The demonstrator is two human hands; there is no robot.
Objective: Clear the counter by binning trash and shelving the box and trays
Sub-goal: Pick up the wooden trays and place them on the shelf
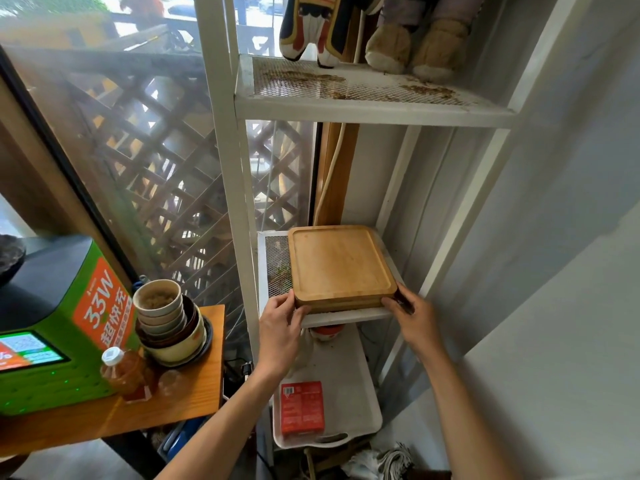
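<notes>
both hands (280, 323) (414, 318) grip stacked wooden trays (341, 266) on mesh shelf (275, 268).

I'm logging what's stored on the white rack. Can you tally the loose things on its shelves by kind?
Wooden trays, middle shelf, stacked: 2 visible, possibly more
Plush toys, top shelf: 2
Red box: 1
White tray under that box: 1
Total: 6

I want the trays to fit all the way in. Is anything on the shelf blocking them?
Nothing visible blocks them. The stacked wooden trays already sit on the middle mesh shelf, with the left hand and right hand at the front corners. Only bare mesh shows beside them.
</notes>
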